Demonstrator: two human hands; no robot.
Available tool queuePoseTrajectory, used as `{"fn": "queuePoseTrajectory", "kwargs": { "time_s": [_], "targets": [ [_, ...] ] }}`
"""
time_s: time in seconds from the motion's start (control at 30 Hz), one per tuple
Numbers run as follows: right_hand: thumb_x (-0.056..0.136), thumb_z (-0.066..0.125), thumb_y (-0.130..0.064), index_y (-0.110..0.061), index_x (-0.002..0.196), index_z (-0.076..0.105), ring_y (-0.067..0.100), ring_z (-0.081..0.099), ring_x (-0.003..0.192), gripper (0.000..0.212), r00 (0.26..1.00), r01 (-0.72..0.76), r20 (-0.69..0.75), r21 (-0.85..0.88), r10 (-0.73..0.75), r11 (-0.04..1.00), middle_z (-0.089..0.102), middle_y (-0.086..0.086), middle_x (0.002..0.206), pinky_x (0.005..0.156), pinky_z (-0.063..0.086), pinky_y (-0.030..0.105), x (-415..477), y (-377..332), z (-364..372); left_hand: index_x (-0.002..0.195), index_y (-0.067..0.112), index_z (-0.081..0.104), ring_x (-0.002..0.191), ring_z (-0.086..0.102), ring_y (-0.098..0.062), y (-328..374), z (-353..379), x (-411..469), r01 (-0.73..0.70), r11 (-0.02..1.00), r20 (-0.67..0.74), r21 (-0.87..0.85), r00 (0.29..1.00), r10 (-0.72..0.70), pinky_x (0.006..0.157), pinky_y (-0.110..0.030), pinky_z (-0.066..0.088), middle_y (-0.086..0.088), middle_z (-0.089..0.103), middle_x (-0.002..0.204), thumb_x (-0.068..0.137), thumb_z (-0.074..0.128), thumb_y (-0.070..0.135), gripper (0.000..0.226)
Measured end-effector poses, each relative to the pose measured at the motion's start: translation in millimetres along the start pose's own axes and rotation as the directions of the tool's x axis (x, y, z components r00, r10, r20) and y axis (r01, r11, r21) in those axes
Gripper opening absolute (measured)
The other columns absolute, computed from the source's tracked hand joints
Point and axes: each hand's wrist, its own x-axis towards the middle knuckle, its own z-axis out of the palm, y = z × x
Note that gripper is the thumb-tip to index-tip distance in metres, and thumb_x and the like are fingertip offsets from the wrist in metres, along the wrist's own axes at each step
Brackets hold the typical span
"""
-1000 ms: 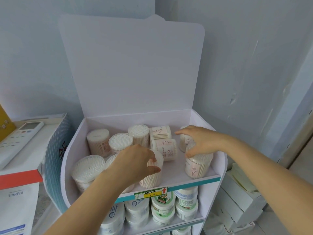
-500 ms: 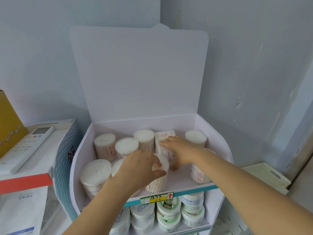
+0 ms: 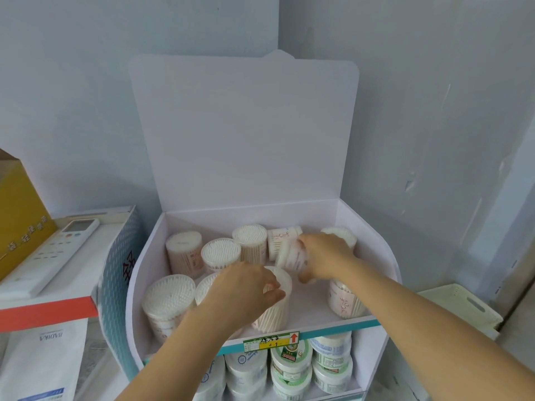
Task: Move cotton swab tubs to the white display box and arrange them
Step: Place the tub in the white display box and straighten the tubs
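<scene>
Blur smears the tilted tub (image 3: 291, 254) that right grip (image 3: 324, 256) clasps, while left grip (image 3: 243, 290) clasps half-hidden front tub (image 3: 275, 312).

Pale blue-grey walls (image 3: 86, 82) meet in a corner beyond both grips. Right of the right grip (image 3: 324, 256) the paint is chipped (image 3: 409, 183), and a cream plastic crate (image 3: 463, 308) sits low. Left of the left grip (image 3: 243, 290), a white remote (image 3: 55, 256) lies on a white carton (image 3: 86, 273) beside a yellow box (image 3: 20, 209). The light is soft, possibly daylight.
</scene>
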Motion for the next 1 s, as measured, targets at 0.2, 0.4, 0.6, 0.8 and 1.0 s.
{"fn": "queuePoseTrajectory", "kwargs": {
  "time_s": [0.2, 0.4, 0.6, 0.8, 1.0],
  "targets": [
    [0.065, 0.082, -0.012, -0.023, 0.121, 0.045, 0.009, 0.058, 0.094, 0.068, 0.985, -0.055, -0.037, 0.853, 0.166, 0.520, 0.056, -0.013, 0.102, 0.077, 0.049, 0.025, -12.3, 9.5, -39.0, 0.114, 0.032, 0.066, 0.102, 0.061, -0.014, 1.8, -0.9, 1.6, -0.003, 1.000, 0.020, 0.009, 1.000, 0.003, 0.087, -0.030, 0.049, 0.009, 0.067, 0.114, 0.089, 0.052, 0.049, 0.034],
    [0.071, 0.073, 0.010, -0.031, 0.099, 0.049, 0.005, 0.061, 0.086, 0.055, 0.997, 0.011, -0.026, 0.974, 0.066, 0.226, 0.061, -0.007, 0.095, 0.067, 0.051, 0.019, -26.1, 8.2, -48.4, 0.110, 0.029, 0.069, 0.100, 0.061, -0.014, 3.8, -3.5, 8.6, 0.022, 1.000, -0.005, -0.007, 1.000, -0.022, 0.087, -0.031, 0.050, 0.008, 0.069, 0.110, 0.089, 0.052, 0.048, 0.032],
    [0.055, 0.085, -0.030, -0.021, 0.120, 0.041, 0.016, 0.057, 0.098, 0.079, 0.980, -0.182, 0.036, 0.562, 0.196, 0.807, 0.058, -0.005, 0.107, 0.079, 0.049, 0.030, -15.3, -3.0, -21.4, 0.112, 0.032, 0.067, 0.105, 0.058, -0.012, -0.2, -1.7, 6.0, 0.002, 1.000, 0.032, 0.025, 0.999, -0.003, 0.091, -0.033, 0.047, 0.013, 0.066, 0.116, 0.086, 0.055, 0.051, 0.034],
    [0.055, 0.083, -0.041, -0.020, 0.134, 0.032, 0.024, 0.060, 0.104, 0.096, 0.976, -0.205, 0.112, 0.180, 0.187, 0.962, 0.061, 0.000, 0.115, 0.083, 0.050, 0.036, -5.7, -13.0, 4.6, 0.116, 0.034, 0.064, 0.106, 0.059, -0.015, -2.3, -0.9, 1.3, -0.009, 1.000, 0.041, 0.019, 0.999, 0.008, 0.090, -0.031, 0.047, 0.010, 0.065, 0.120, 0.087, 0.053, 0.051, 0.035],
    [0.054, 0.089, -0.033, -0.021, 0.149, 0.016, 0.024, 0.052, 0.120, 0.121, 0.963, -0.162, 0.248, 0.219, 0.106, 0.962, 0.047, 0.004, 0.140, 0.094, 0.047, 0.033, -0.9, -4.4, -17.8, 0.120, 0.031, 0.062, 0.115, 0.054, -0.012, -4.9, -1.2, 2.6, -0.054, 0.998, 0.048, -0.007, 0.997, 0.055, 0.097, -0.028, 0.042, 0.013, 0.060, 0.127, 0.088, 0.055, 0.048, 0.037]
  ]
}}
